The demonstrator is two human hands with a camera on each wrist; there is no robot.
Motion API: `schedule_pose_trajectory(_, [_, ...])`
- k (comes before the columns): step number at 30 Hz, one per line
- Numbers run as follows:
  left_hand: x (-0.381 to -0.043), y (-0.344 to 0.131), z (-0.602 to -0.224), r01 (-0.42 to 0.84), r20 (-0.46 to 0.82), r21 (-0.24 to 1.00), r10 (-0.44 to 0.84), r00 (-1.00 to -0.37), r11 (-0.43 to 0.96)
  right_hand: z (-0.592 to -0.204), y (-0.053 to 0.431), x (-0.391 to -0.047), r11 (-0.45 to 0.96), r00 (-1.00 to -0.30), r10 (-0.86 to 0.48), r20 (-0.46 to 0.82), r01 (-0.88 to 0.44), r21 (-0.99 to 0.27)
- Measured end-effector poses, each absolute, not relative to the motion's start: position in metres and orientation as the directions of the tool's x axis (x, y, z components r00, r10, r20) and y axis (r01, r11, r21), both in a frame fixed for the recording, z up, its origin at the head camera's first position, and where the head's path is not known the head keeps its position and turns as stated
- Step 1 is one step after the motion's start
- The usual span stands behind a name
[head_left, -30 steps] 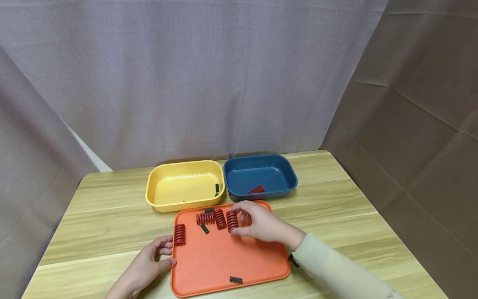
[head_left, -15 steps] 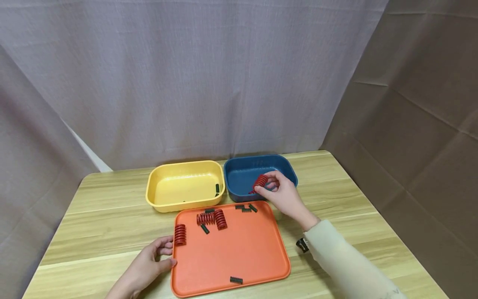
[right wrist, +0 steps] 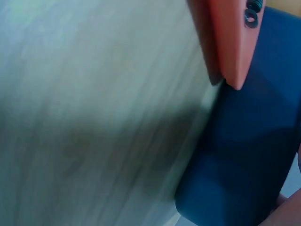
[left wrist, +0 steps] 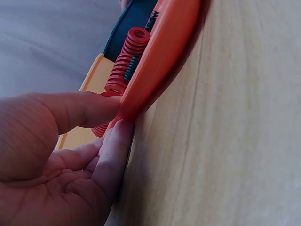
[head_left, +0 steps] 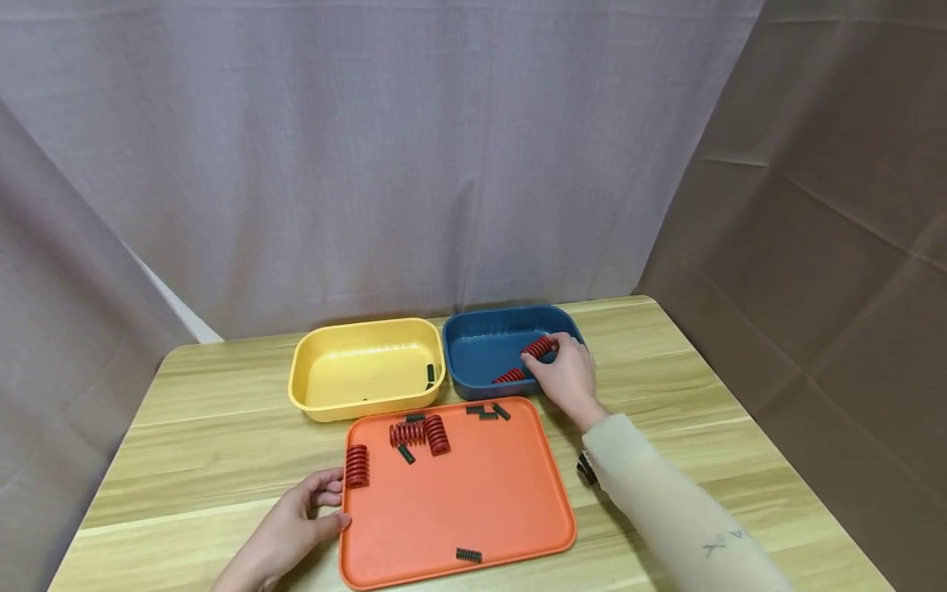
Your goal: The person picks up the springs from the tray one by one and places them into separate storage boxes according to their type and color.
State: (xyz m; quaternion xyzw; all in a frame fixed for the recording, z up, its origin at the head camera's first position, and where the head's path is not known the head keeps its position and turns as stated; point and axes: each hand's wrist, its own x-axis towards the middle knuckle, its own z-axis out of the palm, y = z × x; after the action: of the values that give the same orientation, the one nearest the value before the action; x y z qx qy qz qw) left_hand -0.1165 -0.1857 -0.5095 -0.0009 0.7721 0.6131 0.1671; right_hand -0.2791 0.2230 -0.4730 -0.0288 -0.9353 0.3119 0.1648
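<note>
Inside the blue bin [head_left: 510, 320], my right hand [head_left: 568, 376] pinches a red coil spring [head_left: 538, 348] between thumb and fingers. Another red spring [head_left: 509, 376] lies in that bin, just left of the hand. My left hand [head_left: 299, 522] grips the left rim of the orange tray [head_left: 459, 501]; in the left wrist view the thumb is on top and the fingers [left wrist: 115, 146] are at the side. On the tray lie 3 red springs, one at the left edge [head_left: 358, 466], and several small dark green springs, one near the front [head_left: 468, 555]. In the right wrist view little of the right hand shows.
A yellow bin [head_left: 366, 405] stands left of the blue one, with small dark green springs at its right end. Both bins stand behind the tray on the wooden table [head_left: 185, 460]. A grey curtain [head_left: 333, 164] hangs at the back.
My right hand has lifted a red spring off the tray and carried it back and right into the blue bin, uncovering small green springs. My left hand has stayed on the rim.
</note>
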Motion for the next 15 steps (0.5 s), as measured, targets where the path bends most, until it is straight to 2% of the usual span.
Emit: schedule_pose_trajectory(15, [-0.1178, -0.1848, -0.5097, -0.21, -0.263, 0.943, 0.193, -0.945, 0.258, -0.4737, 0.2195, -0.2809, 0.833, -0.95, 0.162, 0.267, -0.013, -0.553])
